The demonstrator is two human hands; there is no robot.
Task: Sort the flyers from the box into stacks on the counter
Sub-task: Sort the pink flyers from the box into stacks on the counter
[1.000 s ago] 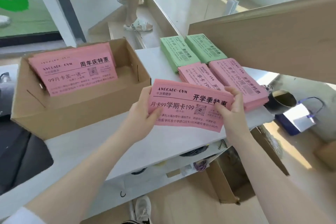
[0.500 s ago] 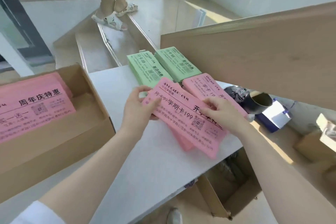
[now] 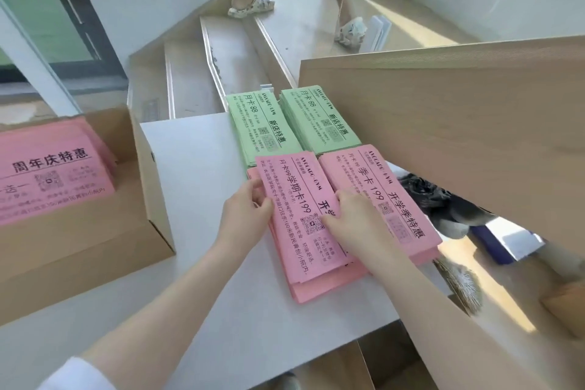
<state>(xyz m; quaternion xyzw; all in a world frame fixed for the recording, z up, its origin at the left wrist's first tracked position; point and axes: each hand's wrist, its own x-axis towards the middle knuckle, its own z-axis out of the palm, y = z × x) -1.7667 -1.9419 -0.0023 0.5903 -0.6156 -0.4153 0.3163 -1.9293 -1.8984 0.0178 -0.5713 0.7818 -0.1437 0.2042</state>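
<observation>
Top pink flyer [image 3: 296, 215] lies on a pink stack [image 3: 319, 286] near the counter's [image 3: 196, 231] right edge, slightly askew, so the sheets beneath show at its left and near sides. Left hand [image 3: 245, 218] at the flyer's left edge: fingers curled onto the paper's margin, thumb side against it, gripping the edge lightly. Right hand [image 3: 348, 222] rests on the flyer's right half, fingers fairly straight and spread flat on the print, pressing down, nothing clamped. Just beside it to the right, touching or nearly so, a second pink stack [image 3: 392, 196] sits at the counter's right edge, its near corner overhanging a little. Behind these two, toward the counter's far edge, two green stacks [image 3: 262, 131] [image 3: 319, 119] lie side by side, the pink stacks overlapping their near ends. At the counter's left edge stands an open cardboard box [image 3: 152, 199] holding more pink flyers [image 3: 50, 174], leaning tilted inside it, with different lettering from those on the counter. A large tan board [image 3: 459, 136] slants over the right side, covering part of the view past the right edge. Beyond the far edge, pale stair steps [image 3: 234, 63] rise; another person's legs in patterned sandals [image 3: 250, 5] stand on them. Below right, dark bags and a blue item on the floor, blurred.
</observation>
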